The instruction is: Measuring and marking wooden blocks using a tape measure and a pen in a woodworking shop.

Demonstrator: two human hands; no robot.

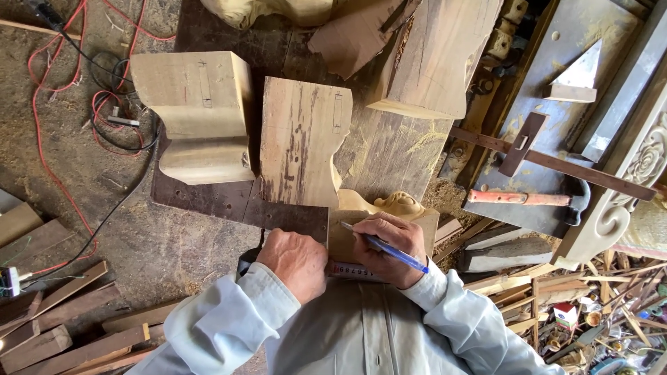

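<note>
My right hand [386,248] grips a blue pen [383,246], its tip resting on a pale carved wood block [399,206] at the near edge of the bench. My left hand [294,261] presses down beside it, fingers curled over a ruler [354,271] that lies across the block's near edge. Just beyond the hands stands an upright cut block with a reddish stained face [300,142], and to its left a larger pale shaped block [198,114].
A dark bench board [208,198] carries the blocks. Red and black cables [69,125] trail over the dusty floor at left. A hammer with a red handle [528,199] and a wooden square [535,149] lie at right, beside a carved panel [636,173]. Wood offcuts [62,319] pile up near both lower corners.
</note>
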